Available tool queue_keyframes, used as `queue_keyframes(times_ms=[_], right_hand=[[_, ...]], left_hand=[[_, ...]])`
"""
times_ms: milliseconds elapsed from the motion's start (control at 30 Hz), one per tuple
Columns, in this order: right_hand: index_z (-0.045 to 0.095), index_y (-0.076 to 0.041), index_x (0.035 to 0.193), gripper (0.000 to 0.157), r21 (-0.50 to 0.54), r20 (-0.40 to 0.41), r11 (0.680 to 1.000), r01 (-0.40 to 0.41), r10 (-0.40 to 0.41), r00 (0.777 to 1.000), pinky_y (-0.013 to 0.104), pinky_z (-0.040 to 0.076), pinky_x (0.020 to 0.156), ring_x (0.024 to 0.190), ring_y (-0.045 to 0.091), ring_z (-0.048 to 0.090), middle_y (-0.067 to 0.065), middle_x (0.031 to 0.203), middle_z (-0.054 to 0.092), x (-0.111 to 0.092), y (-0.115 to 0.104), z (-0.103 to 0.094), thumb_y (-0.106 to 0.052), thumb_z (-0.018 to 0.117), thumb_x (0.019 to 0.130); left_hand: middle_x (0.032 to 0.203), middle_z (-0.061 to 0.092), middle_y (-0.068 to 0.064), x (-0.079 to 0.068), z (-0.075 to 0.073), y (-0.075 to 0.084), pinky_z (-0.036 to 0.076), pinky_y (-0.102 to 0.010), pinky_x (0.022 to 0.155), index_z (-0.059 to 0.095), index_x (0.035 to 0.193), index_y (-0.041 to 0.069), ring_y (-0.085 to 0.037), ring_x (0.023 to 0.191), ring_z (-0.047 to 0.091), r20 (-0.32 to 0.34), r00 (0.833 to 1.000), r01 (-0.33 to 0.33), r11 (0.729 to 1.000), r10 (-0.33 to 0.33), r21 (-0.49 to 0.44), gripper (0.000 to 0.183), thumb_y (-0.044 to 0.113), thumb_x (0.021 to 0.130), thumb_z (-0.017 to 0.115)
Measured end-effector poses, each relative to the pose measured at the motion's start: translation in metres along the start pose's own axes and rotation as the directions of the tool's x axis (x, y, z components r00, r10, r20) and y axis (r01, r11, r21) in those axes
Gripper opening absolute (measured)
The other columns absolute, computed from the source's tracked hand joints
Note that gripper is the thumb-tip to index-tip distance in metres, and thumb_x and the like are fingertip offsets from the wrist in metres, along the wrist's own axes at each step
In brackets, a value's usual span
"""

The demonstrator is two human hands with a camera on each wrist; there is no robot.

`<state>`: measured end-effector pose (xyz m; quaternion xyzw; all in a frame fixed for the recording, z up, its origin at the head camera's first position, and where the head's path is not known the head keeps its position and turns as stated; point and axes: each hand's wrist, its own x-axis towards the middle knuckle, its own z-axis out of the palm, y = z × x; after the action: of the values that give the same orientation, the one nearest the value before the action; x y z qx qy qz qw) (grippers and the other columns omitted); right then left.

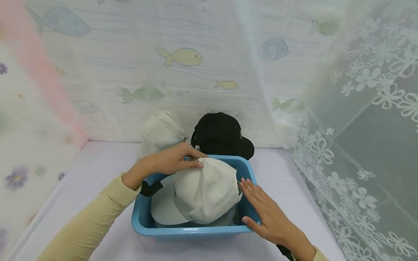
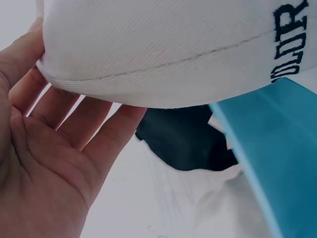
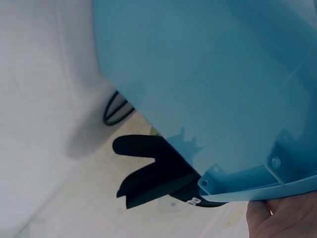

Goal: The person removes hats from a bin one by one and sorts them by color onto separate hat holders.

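Note:
A white baseball cap [image 1: 215, 190] with dark lettering sits in the blue plastic tub [image 1: 183, 232], its brim pointing left. My left hand [image 1: 174, 159] pinches the cap's upper edge between thumb and fingers; the left wrist view shows the fingers behind the cloth [image 2: 148, 54]. At the tub's right side lies my right hand [image 1: 269, 210], fingers straight along the rim and near the cap's back opening. Under this cap part of another pale cap [image 1: 228, 217] shows, mostly hidden. In the right wrist view, the fingertips of that hand are hidden behind the tub's rim [image 3: 262, 193].
Behind the tub stand a black cap [image 1: 218, 134] and a whitish cap [image 1: 163, 132]. All rest on a white-covered table [image 1: 111, 156]. A fish-print curtain [image 1: 209, 65] hangs at the back, with a lace flower curtain [image 1: 346, 188] on the right.

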<state>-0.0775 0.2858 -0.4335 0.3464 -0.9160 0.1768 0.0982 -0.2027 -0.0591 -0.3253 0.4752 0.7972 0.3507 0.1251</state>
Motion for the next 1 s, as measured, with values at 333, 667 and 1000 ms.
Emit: queue_keyframes(times_ms=[333,667,1000], right_hand=[[0.017,-0.008,0.164,0.085,-0.012,0.005,1.0,0.005,-0.005,1.0,0.025,0.001,0.126,0.157,0.024,0.016,0.009,0.17,0.021,0.001,-0.001,-0.002,-0.037,0.062,0.097],[0.018,-0.01,0.164,0.084,-0.021,0.025,1.0,-0.005,0.005,1.0,0.022,-0.001,0.126,0.157,0.022,0.015,0.007,0.17,0.02,0.0,0.0,-0.004,-0.037,0.062,0.097],[0.018,-0.011,0.164,0.083,-0.001,0.025,1.0,0.008,-0.008,1.0,0.024,0.0,0.126,0.157,0.024,0.017,0.007,0.17,0.02,0.001,-0.001,-0.003,-0.035,0.062,0.098]], left_hand=[[0.136,0.066,-0.004,-0.008,-0.025,0.009,0.055,-0.037,0.095,0.065,0.138,0.01,-0.015,0.117,0.065,0.013,1.0,0.0,0.999,0.0,-0.04,0.036,0.02,0.103,0.061],[0.136,0.065,0.002,-0.013,-0.052,0.029,0.055,-0.038,0.096,0.06,0.143,0.013,-0.013,0.118,0.063,-0.017,0.999,0.04,0.999,-0.04,0.0,0.041,0.022,0.104,0.061],[0.136,0.066,-0.001,-0.024,-0.087,0.055,0.05,-0.038,0.101,0.062,0.141,0.013,-0.015,0.122,0.062,-0.186,0.983,0.001,0.997,0.013,0.076,0.038,0.017,0.103,0.062]])
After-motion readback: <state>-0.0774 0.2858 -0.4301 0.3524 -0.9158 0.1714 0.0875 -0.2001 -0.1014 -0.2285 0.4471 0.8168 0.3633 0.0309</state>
